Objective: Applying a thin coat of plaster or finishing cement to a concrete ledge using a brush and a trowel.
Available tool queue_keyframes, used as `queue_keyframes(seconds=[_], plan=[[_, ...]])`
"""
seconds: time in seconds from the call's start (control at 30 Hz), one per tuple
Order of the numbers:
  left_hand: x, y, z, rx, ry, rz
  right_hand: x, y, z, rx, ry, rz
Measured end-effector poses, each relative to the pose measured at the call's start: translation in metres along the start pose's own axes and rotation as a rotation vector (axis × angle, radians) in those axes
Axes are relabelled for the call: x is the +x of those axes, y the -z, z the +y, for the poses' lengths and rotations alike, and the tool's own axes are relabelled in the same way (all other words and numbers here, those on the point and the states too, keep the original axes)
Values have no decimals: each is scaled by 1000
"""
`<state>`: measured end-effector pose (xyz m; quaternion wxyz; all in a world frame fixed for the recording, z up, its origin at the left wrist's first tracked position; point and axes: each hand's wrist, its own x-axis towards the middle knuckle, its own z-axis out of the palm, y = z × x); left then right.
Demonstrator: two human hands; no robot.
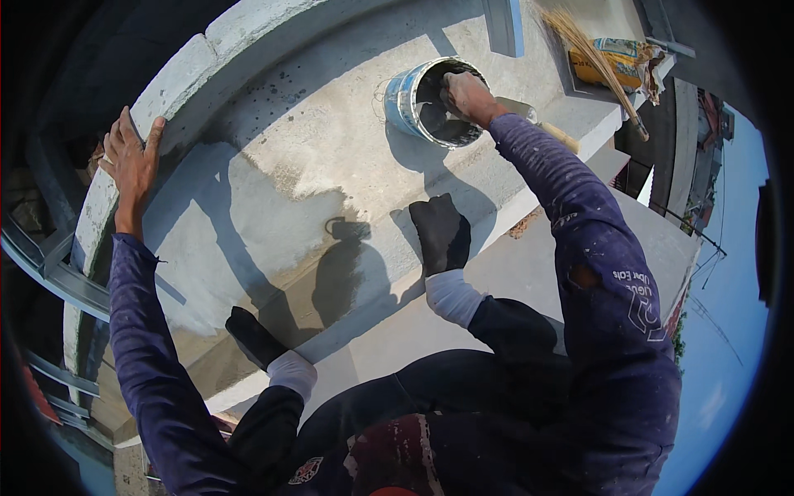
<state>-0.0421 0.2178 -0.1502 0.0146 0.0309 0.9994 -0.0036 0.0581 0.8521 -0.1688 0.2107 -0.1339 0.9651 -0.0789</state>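
My left hand [134, 157] lies with fingers spread on the top of a curved, rough concrete wall [169, 78]. At the upper middle, a blue and white bucket [403, 101] stands tilted on the concrete ledge, its dark, wet-looking mouth facing me. My right hand [470, 97] reaches into that mouth, fingers curled and coated grey; whatever they grip is hidden. Just right of the bucket, beneath my right forearm, lies a trowel with a wooden handle [559, 136]. Part of its blade shows beside the rim.
A stick broom [591, 58] lies at the upper right against a crumpled yellow bag [616, 66]. Wet grey patches mark the ledge [331, 157]. My feet in dark socks [442, 231] rest at its edge. Metal framing [70, 281] stands left; rooftops and sky show right.
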Motion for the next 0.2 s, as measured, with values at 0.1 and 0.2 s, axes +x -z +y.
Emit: queue_keyframes(seconds=[0.1,0.2], plan=[[2,0,3,24,6,-21,3,-5,15,-148,88,68],[0,-5,2,41,11,-32,3,-4,2,46,-254,-151]])
